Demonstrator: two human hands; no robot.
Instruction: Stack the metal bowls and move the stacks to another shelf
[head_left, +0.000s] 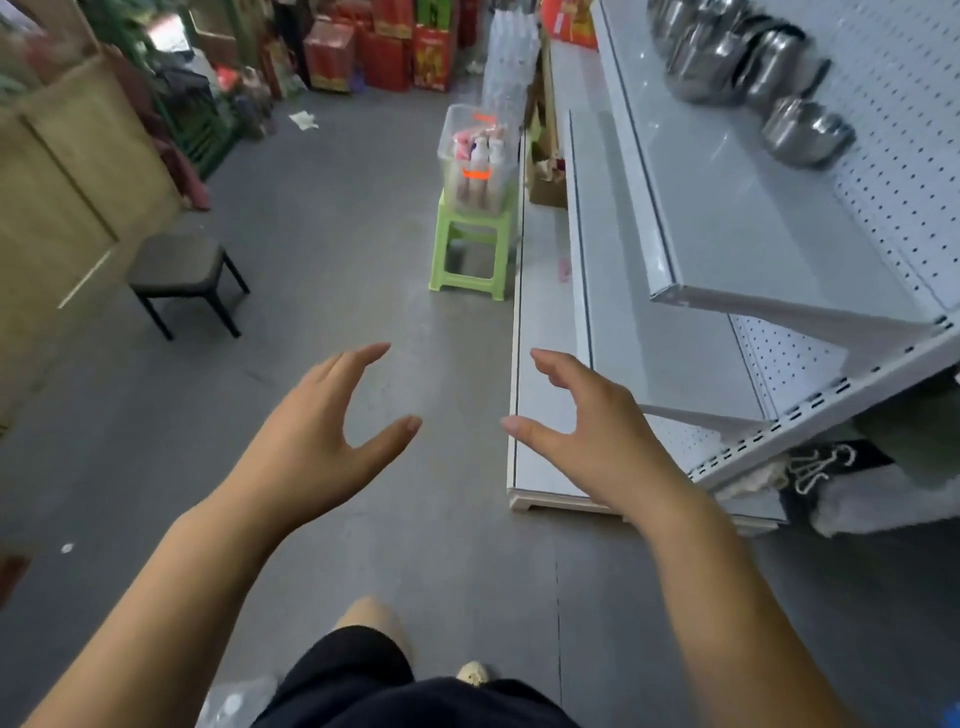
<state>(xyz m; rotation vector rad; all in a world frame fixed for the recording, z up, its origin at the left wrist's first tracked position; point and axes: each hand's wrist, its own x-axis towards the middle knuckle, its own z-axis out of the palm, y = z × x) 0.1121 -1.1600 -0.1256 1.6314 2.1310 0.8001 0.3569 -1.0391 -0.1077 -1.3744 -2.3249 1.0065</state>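
Steel gleams up ahead, well to the right of my hands: the shiny metal bowls (727, 57) sit bunched at the far end of the upper white metal shelf (753, 223), and one round steel bowl (807, 134) sits a little apart, nearest me. They're blurred, so I can't tell whether any are nested. My left hand (322, 426) and right hand (597, 441) are both out over the grey floor (363, 260), fingers spread wide and gently curved, palms facing each other, holding nothing. No stack shows on the lower white shelf (649, 338) just beyond my right hand. By my reckoning it's early going: reaching, stacking and carrying all lie ahead. A lime-green plastic stool (470, 249) stands further up the aisle.
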